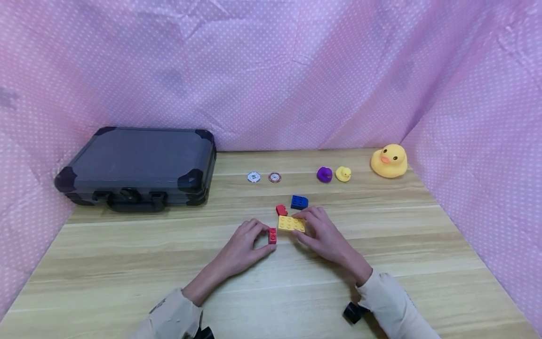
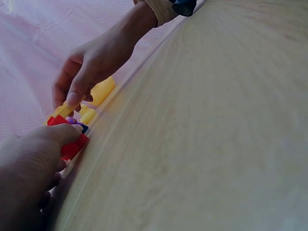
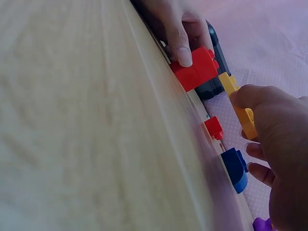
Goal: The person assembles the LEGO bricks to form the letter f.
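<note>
- One left hand point(image 1: 245, 246), thumb and fingers pinching a red block point(image 1: 273, 236) by its near and far ends.
- One right hand point(image 1: 327, 239), pinching a flat yellow block point(image 1: 290, 223) above the table point(image 1: 262, 301), just right of the red block.
- One small red block point(image 1: 281, 210), on the table beyond the yellow one.
- One blue block point(image 1: 299, 202), to its right.
- One grey case point(image 1: 139, 155), closed, left.
- Two chips: white point(image 1: 254, 177), red-rimmed point(image 1: 274, 177).
- Three ducks: purple point(image 1: 324, 174), small yellow point(image 1: 343, 173), large yellow point(image 1: 389, 161).
- One pink dotted cloth point(image 1: 275, 70), behind.
</note>
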The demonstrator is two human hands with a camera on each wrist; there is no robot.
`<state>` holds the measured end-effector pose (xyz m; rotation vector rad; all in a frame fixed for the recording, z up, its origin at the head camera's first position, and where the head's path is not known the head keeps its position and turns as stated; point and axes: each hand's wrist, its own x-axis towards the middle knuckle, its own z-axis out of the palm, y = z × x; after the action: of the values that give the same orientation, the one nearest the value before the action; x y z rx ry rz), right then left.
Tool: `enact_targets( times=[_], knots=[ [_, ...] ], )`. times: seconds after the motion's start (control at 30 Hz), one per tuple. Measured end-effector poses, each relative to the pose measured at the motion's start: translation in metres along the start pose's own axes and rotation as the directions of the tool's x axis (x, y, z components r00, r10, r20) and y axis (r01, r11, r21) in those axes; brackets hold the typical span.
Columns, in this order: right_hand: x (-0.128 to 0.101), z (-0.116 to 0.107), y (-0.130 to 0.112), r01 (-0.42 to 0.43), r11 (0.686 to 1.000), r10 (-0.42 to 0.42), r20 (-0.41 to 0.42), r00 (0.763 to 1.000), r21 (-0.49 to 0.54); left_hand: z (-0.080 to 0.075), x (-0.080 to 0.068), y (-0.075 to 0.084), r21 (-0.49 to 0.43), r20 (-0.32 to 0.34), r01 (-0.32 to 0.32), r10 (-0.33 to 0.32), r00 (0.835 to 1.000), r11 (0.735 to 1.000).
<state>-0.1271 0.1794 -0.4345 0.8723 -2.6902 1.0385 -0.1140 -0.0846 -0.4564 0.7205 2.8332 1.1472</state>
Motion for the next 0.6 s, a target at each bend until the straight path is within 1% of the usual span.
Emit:
enact_targets(
  times=[0.13, 0.3, 0.47, 0.6],
  knots=[
    [0.001, 0.001, -0.002, 0.020, 1.000, -0.020, -0.018, 1.000, 0.015, 0.000, 0.000, 0.000, -0.001, 0.002, 0.001, -0.001, 1.000, 1.000],
    [0.003, 0.004, -0.006, 0.066, 0.997, -0.065, -0.037, 0.997, 0.037, -0.002, 0.000, 0.000, 0.007, 0.000, -0.004, 0.004, 1.000, 1.000],
    [0.004, 0.009, -0.012, 0.091, 0.994, -0.090, -0.023, 0.996, 0.055, -0.003, 0.000, 0.000, -0.007, -0.006, -0.019, 0.019, 1.000, 1.000],
    [0.003, 0.013, -0.016, 0.107, 0.992, -0.107, -0.009, 0.994, 0.067, -0.002, -0.001, 0.000, -0.010, 0.010, -0.016, 0.016, 1.000, 1.000]
  ],
)
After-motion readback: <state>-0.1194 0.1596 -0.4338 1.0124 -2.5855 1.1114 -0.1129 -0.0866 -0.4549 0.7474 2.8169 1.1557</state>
